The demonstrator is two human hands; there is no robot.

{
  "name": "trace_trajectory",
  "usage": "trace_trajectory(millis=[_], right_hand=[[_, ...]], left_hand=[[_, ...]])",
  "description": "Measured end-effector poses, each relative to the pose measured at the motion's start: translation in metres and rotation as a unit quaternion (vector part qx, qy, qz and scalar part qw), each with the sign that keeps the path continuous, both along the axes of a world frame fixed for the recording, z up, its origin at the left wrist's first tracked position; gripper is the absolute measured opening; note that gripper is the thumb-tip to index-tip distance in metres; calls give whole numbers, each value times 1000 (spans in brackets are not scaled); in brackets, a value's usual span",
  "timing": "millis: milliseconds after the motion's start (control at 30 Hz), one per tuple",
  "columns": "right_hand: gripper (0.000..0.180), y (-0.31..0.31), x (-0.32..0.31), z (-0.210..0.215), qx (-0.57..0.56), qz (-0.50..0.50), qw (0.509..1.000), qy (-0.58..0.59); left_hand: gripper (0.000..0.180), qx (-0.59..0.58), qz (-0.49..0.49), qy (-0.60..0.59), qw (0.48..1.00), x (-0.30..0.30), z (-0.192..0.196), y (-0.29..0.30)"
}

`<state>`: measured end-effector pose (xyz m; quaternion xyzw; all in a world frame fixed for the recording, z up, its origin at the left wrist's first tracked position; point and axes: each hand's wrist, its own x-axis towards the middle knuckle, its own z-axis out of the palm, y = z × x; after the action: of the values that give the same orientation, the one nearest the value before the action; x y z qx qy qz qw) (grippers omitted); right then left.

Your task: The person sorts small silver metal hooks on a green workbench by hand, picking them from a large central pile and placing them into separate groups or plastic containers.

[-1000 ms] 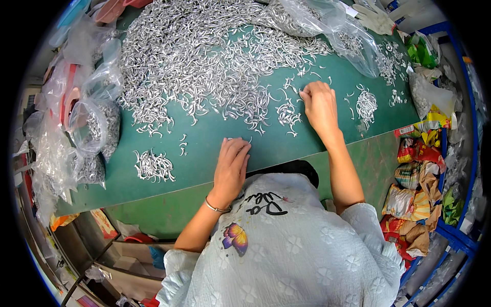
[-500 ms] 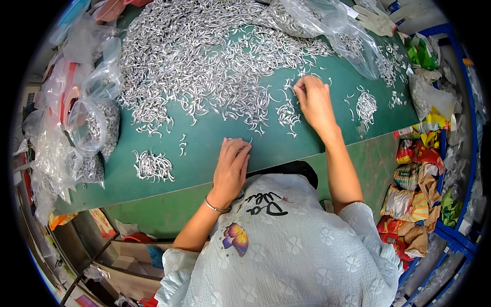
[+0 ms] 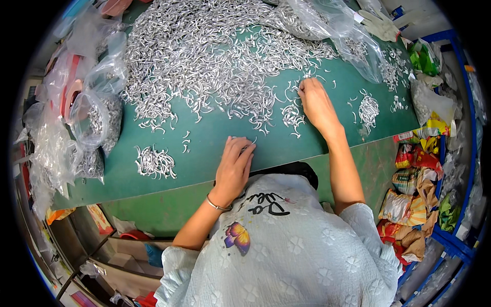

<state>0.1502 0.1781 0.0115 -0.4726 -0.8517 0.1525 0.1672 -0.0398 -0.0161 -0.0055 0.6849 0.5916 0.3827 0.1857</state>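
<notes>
My left hand (image 3: 236, 166) rests near the table's front edge with its fingers curled. The tip of a small curved silver metal piece (image 3: 254, 139) pokes out by its fingertips; the rest is hidden under the fingers. My right hand (image 3: 319, 108) reaches farther forward, fingers drawn together and pointing down by the right edge of the big heap. Whatever sits in that pinch is hidden. Beside it lies a small cluster of curved silver pieces (image 3: 293, 117). The large heap of curved silver pieces (image 3: 199, 61) spreads over the green table (image 3: 286, 147).
Smaller piles lie at the front left (image 3: 154, 162) and right (image 3: 368, 110). Clear plastic bags of pieces (image 3: 105, 120) stand along the left edge, and another bag (image 3: 353, 30) lies at the far right. A pale glove (image 3: 379, 25) is behind it. Blue shelving (image 3: 460, 225) stands at right.
The fingers of my right hand have drawn closer together near the heap's edge. My left hand keeps nearly the same pose. The whole view has shifted slightly.
</notes>
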Motion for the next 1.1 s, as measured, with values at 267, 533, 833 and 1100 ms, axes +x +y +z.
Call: trace_trajectory(millis=[267,533,833,1100], right_hand=[[12,7,1,16,-93,-15,996,11],[12,-47,-36,44,-234,115,954,148],[9,-60,-37,19,-161,187,961,122],[10,-69,-33,23,-81,163,979,97]], left_hand=[[31,-4,3,-14,1000,-1,-1,-2],[53,4,48,-67,997,-1,-1,-4],[60,-1,90,-55,994,-4,-2,-10],[52,0,62,-16,998,-4,3,-6]])
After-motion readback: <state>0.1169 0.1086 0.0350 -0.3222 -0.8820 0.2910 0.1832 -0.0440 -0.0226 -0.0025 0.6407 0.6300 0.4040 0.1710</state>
